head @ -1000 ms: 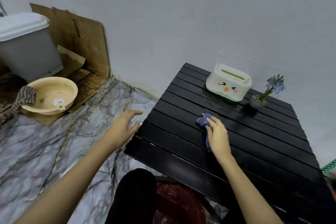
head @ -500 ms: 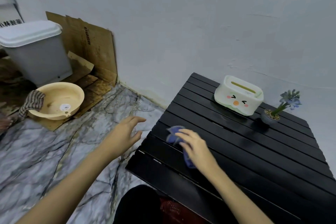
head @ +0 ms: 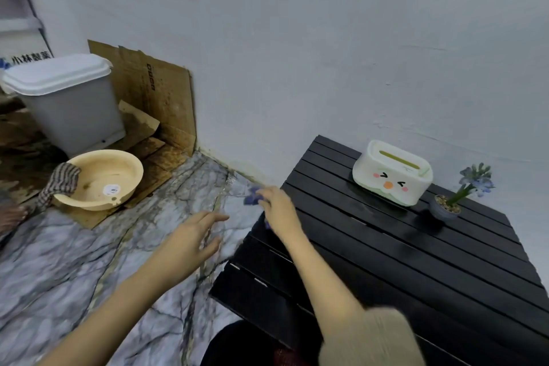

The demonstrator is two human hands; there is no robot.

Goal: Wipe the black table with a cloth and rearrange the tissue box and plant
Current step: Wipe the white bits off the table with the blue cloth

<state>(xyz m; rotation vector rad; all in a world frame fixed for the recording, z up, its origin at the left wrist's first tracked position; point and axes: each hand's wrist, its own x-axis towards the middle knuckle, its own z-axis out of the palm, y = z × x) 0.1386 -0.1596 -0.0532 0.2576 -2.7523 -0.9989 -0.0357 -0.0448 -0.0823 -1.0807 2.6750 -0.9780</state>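
Bin (head: 69,99) of grey plastic stands far left of the black table (head: 416,261), with a beige basin (head: 101,178) on the floor in front of it; left hand (head: 190,242) hovers open, fingers spread, over the marble floor (head: 59,270) just left of the table; right hand (head: 277,209) grips a blue cloth (head: 252,197) at the table's left edge; tissue box (head: 392,177) sits on the table's far side, plant (head: 463,196) just right of it, near the wall.

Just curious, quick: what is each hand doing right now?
Left hand: open, empty, above the floor.
Right hand: fingers closed on the blue cloth at the table edge.
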